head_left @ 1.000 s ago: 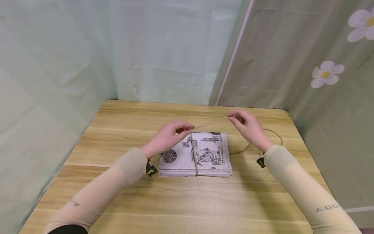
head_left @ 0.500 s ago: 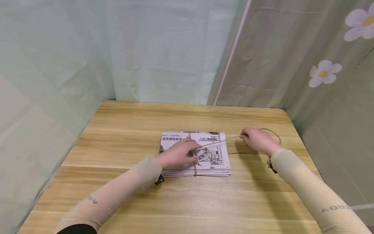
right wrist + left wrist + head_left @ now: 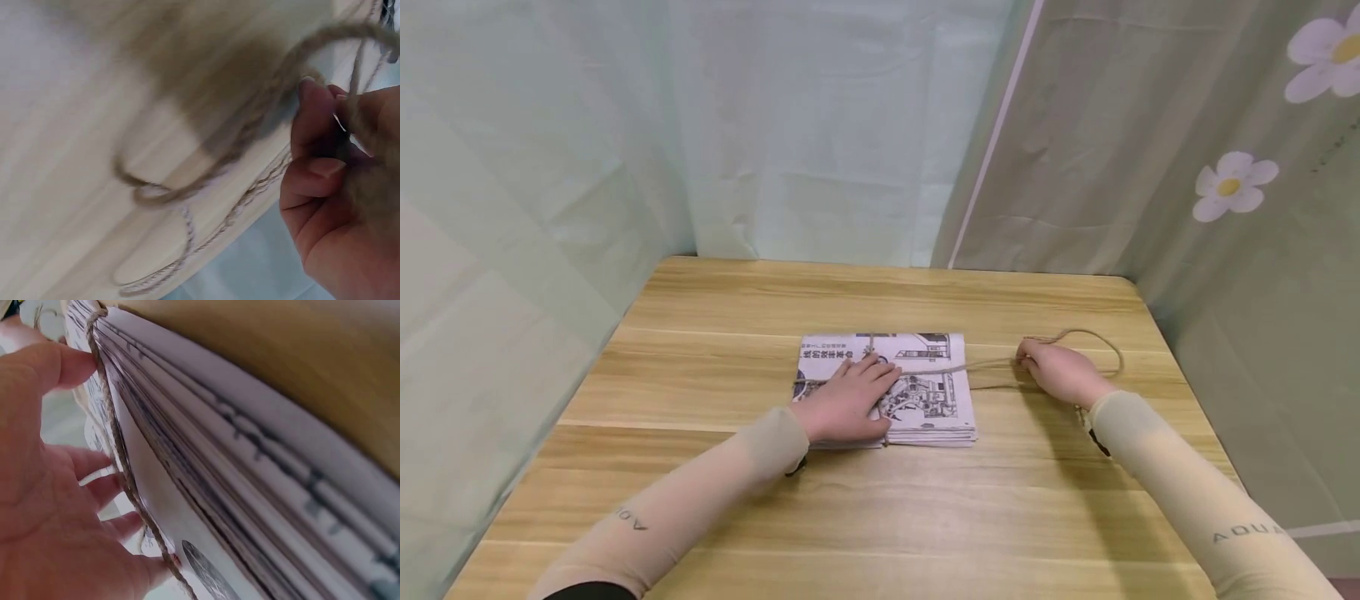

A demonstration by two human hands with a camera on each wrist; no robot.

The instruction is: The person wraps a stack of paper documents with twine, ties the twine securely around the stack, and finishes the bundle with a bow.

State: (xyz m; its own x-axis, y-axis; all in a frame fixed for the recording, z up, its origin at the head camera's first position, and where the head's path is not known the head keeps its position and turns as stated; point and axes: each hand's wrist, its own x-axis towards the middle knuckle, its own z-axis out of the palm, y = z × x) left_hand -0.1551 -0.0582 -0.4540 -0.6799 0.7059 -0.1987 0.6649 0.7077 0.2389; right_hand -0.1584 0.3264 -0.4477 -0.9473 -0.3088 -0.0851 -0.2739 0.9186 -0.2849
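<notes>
A stack of folded newspapers (image 3: 925, 400) lies flat on the table, with brown twine (image 3: 940, 369) crossing its top both ways. My left hand (image 3: 846, 402) rests on top of the stack with fingers spread and straight. In the left wrist view, those fingers (image 3: 56, 519) lie along the twine (image 3: 119, 450) by the newspapers' layered edge (image 3: 231, 462). To the right of the stack, my right hand (image 3: 1062, 371) pinches the twine and holds it out from the bundle. Curled fingers (image 3: 312, 187) grip the cord (image 3: 244, 137) in the right wrist view.
Loose twine (image 3: 1108, 342) loops on the wooden table (image 3: 925, 517) behind and beside my right hand. Pale curtains (image 3: 850, 142) hang close along the table's back and sides.
My left hand has let go of the twine, come down and flattened on the newspapers. My right hand has moved right and lower with the twine. The stack has shifted slightly left.
</notes>
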